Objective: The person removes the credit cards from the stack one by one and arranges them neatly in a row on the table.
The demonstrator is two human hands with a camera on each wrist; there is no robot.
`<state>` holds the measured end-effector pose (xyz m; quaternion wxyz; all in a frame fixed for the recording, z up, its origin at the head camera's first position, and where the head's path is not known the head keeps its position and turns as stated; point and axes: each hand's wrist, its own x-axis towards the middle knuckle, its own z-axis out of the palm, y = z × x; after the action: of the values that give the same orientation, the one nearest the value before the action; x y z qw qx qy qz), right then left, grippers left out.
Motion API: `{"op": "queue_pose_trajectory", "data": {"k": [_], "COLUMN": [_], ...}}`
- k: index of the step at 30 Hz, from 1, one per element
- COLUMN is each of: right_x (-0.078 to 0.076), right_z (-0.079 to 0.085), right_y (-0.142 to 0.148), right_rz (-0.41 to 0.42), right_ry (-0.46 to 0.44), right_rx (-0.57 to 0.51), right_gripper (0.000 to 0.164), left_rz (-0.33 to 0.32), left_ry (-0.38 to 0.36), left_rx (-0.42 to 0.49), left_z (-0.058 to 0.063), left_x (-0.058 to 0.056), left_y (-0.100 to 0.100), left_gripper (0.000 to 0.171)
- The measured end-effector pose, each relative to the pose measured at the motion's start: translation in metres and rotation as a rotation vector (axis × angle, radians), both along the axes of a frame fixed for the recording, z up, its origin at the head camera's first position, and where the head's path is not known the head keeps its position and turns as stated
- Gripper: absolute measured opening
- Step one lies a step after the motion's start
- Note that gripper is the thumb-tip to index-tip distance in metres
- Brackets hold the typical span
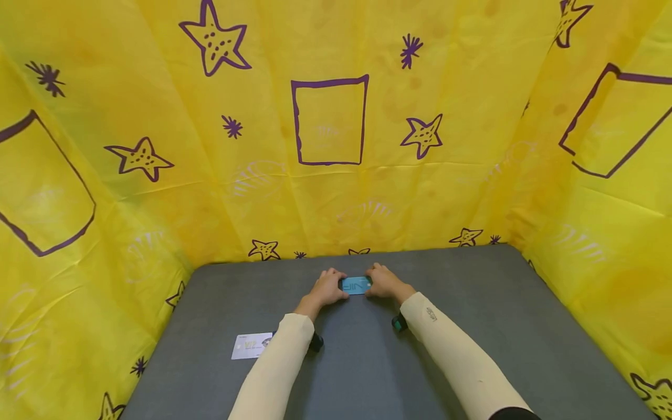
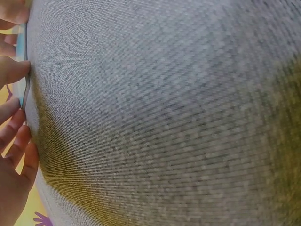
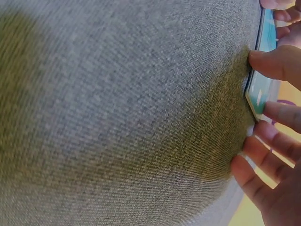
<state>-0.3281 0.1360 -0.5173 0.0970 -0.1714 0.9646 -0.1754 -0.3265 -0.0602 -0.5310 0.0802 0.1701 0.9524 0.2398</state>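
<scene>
Between my two hands a blue card point(image 1: 356, 285) with large dark lettering lies flat on or just above the grey table point(image 1: 357, 361), towards its far edge. My left hand point(image 1: 328, 287) pinches the card's left end between thumb and fingers. The right end is held the same way by my right hand point(image 1: 385, 282). In the right wrist view the card point(image 3: 260, 92) shows edge-on, thumb point(image 3: 273, 63) on the near side and fingertips at its corner. A white VIP card point(image 1: 251, 346) lies to the left, partly hidden behind my left forearm.
Yellow cloth point(image 1: 325, 204) with purple stars and outlines hangs round the back and both sides of the table. Dark straps with camera bodies point(image 1: 399, 322) sit under the wrists. Light sleeves cover both forearms.
</scene>
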Motion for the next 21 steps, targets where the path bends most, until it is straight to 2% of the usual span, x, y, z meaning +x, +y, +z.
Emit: {"op": "queue_pose_trajectory", "data": {"k": [8,14,21], "right_x": [-0.0031,-0.0032,0.0007], "right_z": [-0.0022,-0.0015,-0.0011], "right_y": [-0.0025,-0.0017,-0.0013], "right_rz": [-0.015,-0.01,-0.014], "right_ry": [0.018,0.022,0.037], "right_rx": [-0.002,-0.016,-0.031], "right_gripper": [0.051,0.05,0.048], "left_rz": [0.006,0.02,0.044], "left_ry": [-0.008,0.003,-0.021], "left_rx": [-0.005,0.017,0.053], "left_z": [0.0013,0.0023,-0.0009], "left_x": [-0.0014,-0.0007,-0.0007], "left_y": [-0.0011,-0.001,-0.0014], "left_gripper": [0.05,0.049,0.049]}}
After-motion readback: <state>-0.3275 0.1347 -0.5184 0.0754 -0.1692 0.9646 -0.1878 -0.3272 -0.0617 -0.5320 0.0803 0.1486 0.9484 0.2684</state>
